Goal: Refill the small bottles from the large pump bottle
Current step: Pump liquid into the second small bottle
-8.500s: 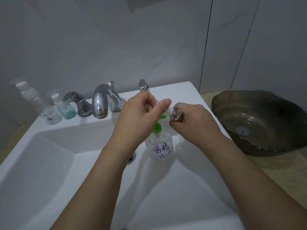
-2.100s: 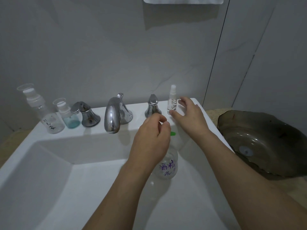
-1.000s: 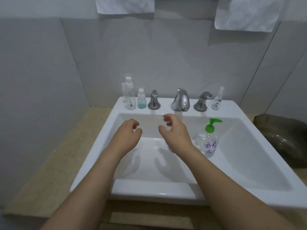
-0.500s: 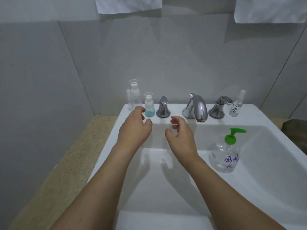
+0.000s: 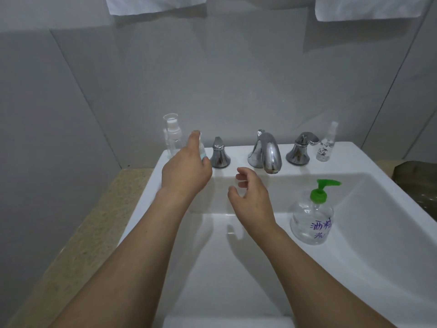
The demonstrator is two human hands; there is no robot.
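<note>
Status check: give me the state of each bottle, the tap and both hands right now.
Pump bottle: upright in basin, partly full.
Spray bottle: upright, capped.
Tall clear bottle: upright, capped.
Blue-liquid bottle: mostly hidden behind left hand.
Tap: not running.
Left hand: at blue-liquid bottle, grip unclear.
Right hand: empty, relaxed.

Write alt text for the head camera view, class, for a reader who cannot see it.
A person's left hand reaches a small bottle on the back ledge of a white sink, while the right hand hovers open over the basin. A green-topped pump bottle stands in the basin beyond the right hand, and a spray bottle stands right of the tap.
</note>
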